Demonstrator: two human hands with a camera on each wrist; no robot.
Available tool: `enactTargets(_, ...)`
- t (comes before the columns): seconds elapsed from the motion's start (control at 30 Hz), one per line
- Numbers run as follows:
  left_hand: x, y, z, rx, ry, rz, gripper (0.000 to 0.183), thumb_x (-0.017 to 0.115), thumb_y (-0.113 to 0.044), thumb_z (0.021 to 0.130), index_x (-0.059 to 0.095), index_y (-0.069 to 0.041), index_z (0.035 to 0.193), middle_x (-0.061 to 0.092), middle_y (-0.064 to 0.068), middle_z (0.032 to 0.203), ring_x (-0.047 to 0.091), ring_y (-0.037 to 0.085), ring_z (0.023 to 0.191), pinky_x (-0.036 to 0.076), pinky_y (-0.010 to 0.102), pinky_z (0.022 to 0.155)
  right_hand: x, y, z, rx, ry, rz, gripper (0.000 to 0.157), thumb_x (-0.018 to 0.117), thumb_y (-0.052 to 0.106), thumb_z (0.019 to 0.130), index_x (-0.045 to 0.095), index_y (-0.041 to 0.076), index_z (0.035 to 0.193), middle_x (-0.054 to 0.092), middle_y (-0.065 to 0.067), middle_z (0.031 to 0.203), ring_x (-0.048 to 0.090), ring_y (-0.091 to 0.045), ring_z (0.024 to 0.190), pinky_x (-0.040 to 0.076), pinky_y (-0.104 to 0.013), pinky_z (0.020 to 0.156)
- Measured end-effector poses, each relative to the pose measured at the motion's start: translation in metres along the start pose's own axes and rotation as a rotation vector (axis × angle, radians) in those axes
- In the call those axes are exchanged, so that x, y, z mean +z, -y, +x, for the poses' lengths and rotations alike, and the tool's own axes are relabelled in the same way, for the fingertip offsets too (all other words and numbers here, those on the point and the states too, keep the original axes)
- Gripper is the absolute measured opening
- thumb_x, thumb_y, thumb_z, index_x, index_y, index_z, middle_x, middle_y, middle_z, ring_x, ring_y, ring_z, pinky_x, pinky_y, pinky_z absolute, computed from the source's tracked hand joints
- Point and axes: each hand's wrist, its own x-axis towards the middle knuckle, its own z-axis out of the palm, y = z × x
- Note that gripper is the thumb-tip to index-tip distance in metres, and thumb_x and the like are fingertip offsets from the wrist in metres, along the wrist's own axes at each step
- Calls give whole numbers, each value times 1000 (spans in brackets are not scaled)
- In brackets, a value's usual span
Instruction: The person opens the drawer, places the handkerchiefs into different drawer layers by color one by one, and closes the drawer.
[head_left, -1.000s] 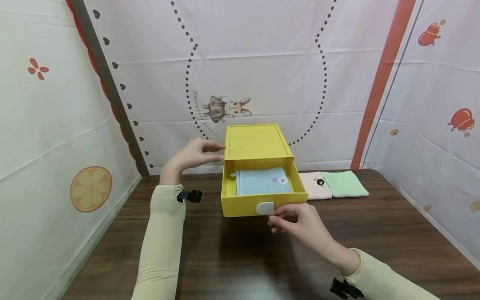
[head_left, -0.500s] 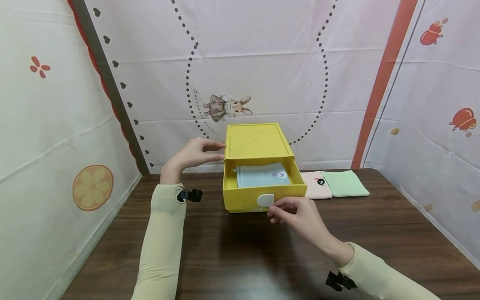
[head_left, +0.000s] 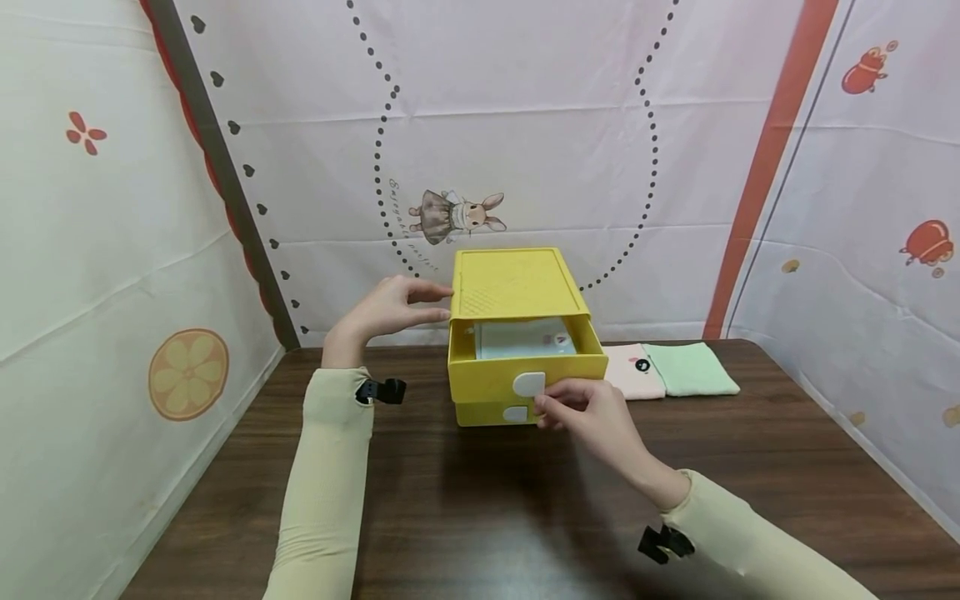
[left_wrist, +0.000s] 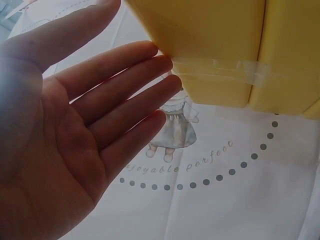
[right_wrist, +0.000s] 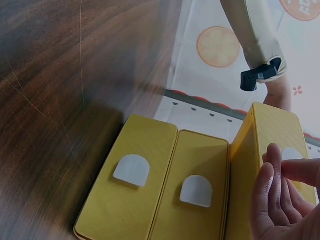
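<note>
A yellow drawer unit (head_left: pixel 517 283) stands on the table, its top drawer (head_left: pixel 480 380) partly pulled out. Inside that drawer lies a folded light blue cloth (head_left: pixel 517 337). My right hand (head_left: pixel 596 412) pinches the right side of the drawer's white handle (head_left: pixel 529 384) between thumb and fingers. Lower down, two drawer fronts (right_wrist: pixel 145 200) with white tabs sit flush with each other in the right wrist view. My left hand (head_left: pixel 390 307) has its fingers nearly straight, the fingertips touching the unit's left side; its palm (left_wrist: pixel 55 160) holds nothing.
To the right of the unit, a pink cloth (head_left: pixel 630 371) with a black round patch and a green cloth (head_left: pixel 692 369) lie side by side on the dark wooden table (head_left: pixel 465 517). Printed white curtains (head_left: pixel 525 167) hang behind and on both sides.
The top drawer has slid inward, my right hand moving away from me with it. More of the lower drawer front shows and less of the blue cloth. My left hand stays in place.
</note>
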Motion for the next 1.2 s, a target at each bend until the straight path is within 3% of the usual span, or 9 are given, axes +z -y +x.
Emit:
enactTargets(0.17, 0, 0, 0, 4, 0, -10, 52, 69, -43, 85, 60, -15, 128, 62, 6, 127, 59, 22, 114, 48, 43, 97, 1, -3, 7, -12, -29, 18, 21, 70, 21, 86, 72, 1, 90, 73, -11, 80, 71, -16, 68, 59, -38, 65)
enactTargets(0.4, -1, 1, 1, 4, 5, -9, 53, 68, -43, 85, 60, -14, 129, 62, 6, 128, 59, 22, 115, 48, 42, 98, 2, -3, 15, 26, -53, 24, 22, 71, 21, 86, 72, 0, 92, 73, -17, 84, 71, -14, 70, 59, -34, 67)
enactTargets(0.63, -1, 2, 1, 3, 3, -11, 53, 68, -44, 85, 60, -15, 128, 62, 6, 127, 59, 21, 114, 48, 42, 98, 4, 1, 20, 29, -72, 17, 16, 68, 10, 87, 71, -5, 93, 71, -23, 82, 71, -24, 70, 59, -35, 64)
enactTargets(0.87, 0, 2, 2, 3, -17, -18, 50, 69, -42, 85, 62, -15, 127, 63, 5, 126, 60, 21, 113, 48, 42, 97, 6, -7, 28, 48, -109, 41, 20, 70, 18, 87, 72, 0, 93, 73, -16, 82, 70, -12, 69, 58, -26, 65)
enactTargets(1.2, 0, 3, 1, 11, -6, -14, 53, 68, -44, 85, 61, -14, 128, 62, 6, 127, 60, 22, 114, 47, 45, 99, 9, -11, 36, 67, -127, 81, 23, 69, 21, 88, 71, 0, 97, 73, -15, 83, 70, -13, 71, 58, -28, 66)
